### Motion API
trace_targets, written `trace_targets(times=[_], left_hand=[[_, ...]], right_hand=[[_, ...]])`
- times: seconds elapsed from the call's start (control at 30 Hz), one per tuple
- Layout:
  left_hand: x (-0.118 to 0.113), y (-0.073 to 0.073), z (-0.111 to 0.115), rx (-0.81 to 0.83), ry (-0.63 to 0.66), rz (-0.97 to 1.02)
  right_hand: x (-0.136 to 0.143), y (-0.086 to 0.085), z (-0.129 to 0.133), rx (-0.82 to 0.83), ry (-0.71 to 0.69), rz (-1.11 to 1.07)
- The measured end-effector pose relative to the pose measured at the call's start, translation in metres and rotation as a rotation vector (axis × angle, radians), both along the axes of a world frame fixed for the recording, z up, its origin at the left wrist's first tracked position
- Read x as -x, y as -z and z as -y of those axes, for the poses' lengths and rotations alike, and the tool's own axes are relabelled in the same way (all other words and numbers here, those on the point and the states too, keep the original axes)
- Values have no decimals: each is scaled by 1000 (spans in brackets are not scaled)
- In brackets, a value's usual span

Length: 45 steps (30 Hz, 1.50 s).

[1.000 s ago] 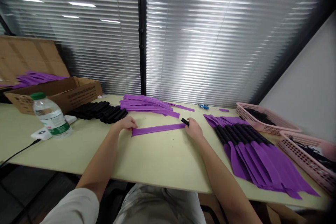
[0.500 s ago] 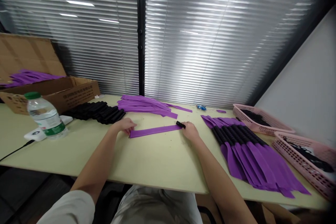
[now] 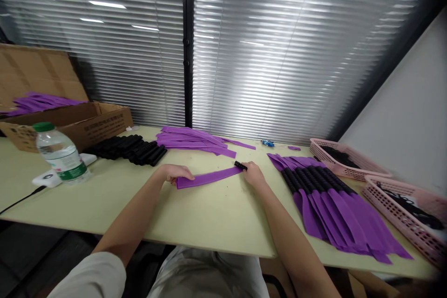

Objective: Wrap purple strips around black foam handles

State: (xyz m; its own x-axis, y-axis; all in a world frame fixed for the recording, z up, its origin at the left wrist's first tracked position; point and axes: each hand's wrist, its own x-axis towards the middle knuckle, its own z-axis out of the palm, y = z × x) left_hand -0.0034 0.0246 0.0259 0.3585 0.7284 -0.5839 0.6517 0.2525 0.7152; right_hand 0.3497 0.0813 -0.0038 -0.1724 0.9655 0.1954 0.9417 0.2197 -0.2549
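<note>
A purple strap [image 3: 213, 177] stretches between my two hands above the pale table. My left hand [image 3: 178, 173] grips its left end, fingers on top of the band. At the other end my right hand [image 3: 253, 174] is closed around a short black ribbed tube [image 3: 240, 165], where the strap meets it. Behind them lies a loose pile of purple straps [image 3: 195, 141], with a row of black tubes [image 3: 129, 148] to its left. On the right, several purple straps [image 3: 352, 223] lie side by side with black ribbed sleeves [image 3: 317, 179] around them.
A water bottle [image 3: 64, 156] stands at the left by a white device [image 3: 47, 179] with a cable. Behind it is an open cardboard box [image 3: 101, 125]. Two pink baskets [image 3: 384, 186] line the right edge. A small blue item [image 3: 267, 143] lies near the blinds.
My left hand has moved slightly right and now lies over the strap's left end, which has shifted right and a little lower. My right hand has hardly moved.
</note>
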Motion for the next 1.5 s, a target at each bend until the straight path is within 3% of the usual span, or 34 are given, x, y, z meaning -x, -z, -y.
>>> trace_targets(times=[0.23,0.73,0.93,1.3,1.5], left_hand=[[-12,0,2,188,71,146],[-14,3,1,229,51,254],[-17,2,1,219,31,216],[-20,2,2,186,18,200],[-22,4,1,176,-2,194]], right_hand=[[0,-1,1,15,17,28],[-1,-5,6,9,84,126],[19,-8,17,9,104,120],[97,-13,74,-16,-225,50],[114,-11,87,-31,-330,36]])
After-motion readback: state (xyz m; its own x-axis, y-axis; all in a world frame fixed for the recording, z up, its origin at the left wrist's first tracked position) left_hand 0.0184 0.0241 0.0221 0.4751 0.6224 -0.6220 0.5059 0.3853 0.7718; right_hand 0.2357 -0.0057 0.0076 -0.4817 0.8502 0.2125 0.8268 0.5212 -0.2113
